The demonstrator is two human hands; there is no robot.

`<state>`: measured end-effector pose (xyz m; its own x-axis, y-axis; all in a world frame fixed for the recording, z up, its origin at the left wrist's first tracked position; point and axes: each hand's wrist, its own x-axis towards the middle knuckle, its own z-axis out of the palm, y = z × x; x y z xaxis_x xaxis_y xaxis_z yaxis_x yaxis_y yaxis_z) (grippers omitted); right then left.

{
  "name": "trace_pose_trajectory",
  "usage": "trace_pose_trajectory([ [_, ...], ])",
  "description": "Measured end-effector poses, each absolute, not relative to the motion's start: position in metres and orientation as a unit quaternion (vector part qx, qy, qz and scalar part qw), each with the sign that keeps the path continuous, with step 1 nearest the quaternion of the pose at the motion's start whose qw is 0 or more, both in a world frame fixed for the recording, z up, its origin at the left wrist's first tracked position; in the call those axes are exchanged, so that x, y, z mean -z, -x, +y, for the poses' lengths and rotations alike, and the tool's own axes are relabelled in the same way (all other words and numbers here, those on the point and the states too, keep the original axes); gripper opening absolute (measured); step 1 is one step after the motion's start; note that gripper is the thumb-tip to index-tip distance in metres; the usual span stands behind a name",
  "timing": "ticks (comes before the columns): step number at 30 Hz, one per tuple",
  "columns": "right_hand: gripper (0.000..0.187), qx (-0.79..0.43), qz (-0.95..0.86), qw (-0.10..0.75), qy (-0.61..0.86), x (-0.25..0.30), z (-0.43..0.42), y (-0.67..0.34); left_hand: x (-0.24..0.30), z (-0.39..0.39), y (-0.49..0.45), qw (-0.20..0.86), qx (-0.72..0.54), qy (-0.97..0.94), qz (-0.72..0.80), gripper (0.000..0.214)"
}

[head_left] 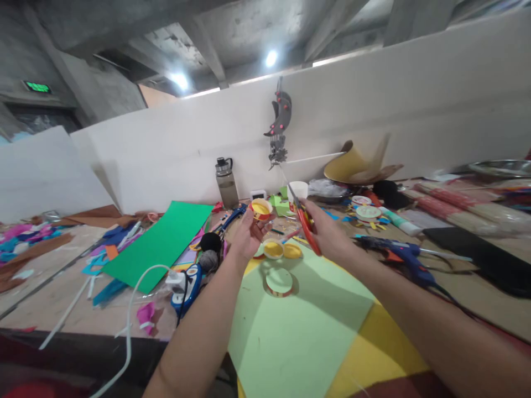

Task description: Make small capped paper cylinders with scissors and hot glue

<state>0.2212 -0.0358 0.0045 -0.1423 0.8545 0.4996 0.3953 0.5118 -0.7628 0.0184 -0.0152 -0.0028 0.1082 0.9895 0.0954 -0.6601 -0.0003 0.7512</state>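
Note:
My left hand (251, 233) grips a short round paper cup piece (261, 208), yellow inside with a red-patterned side. In my right hand (318, 224) is a pair of scissors (306, 226) with red handles, blades pointing up and away. The blades stand apart from the cup piece. Below the hands, on a light green sheet (302, 326), lies a round piece with a pale green top (279, 281). Just behind it are a yellow-lined round piece (274, 249) and a flat yellow disc (292, 251).
A dark green sheet (164, 243) and a blue power strip (186, 287) with a white cable lie left. A blue glue gun (409, 260) rests right. At the back stand a water bottle (227, 185) and a white cup (297, 190). A dark moon-shaped ornament (282, 113) hangs ahead.

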Motion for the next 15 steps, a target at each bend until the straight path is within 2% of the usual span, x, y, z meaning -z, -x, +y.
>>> trace_pose_trajectory([
  [2,0.053,-0.148,-0.750,0.449,0.462,0.004,-0.037,-0.219,0.005,-0.015,-0.016,0.654,-0.626,-0.346,0.247,0.039],
  [4,0.047,-0.116,-0.761,0.426,0.475,0.010,-0.040,-0.220,0.007,-0.014,-0.015,0.645,-0.630,-0.359,0.243,0.037],
  [9,0.043,-0.115,-0.774,0.392,0.484,0.012,-0.044,-0.223,0.008,-0.015,-0.015,0.616,-0.639,-0.404,0.222,0.040],
  [15,0.044,-0.115,-0.778,0.363,0.500,0.009,-0.045,-0.221,0.006,-0.019,-0.017,0.563,-0.658,-0.450,0.219,0.055],
])
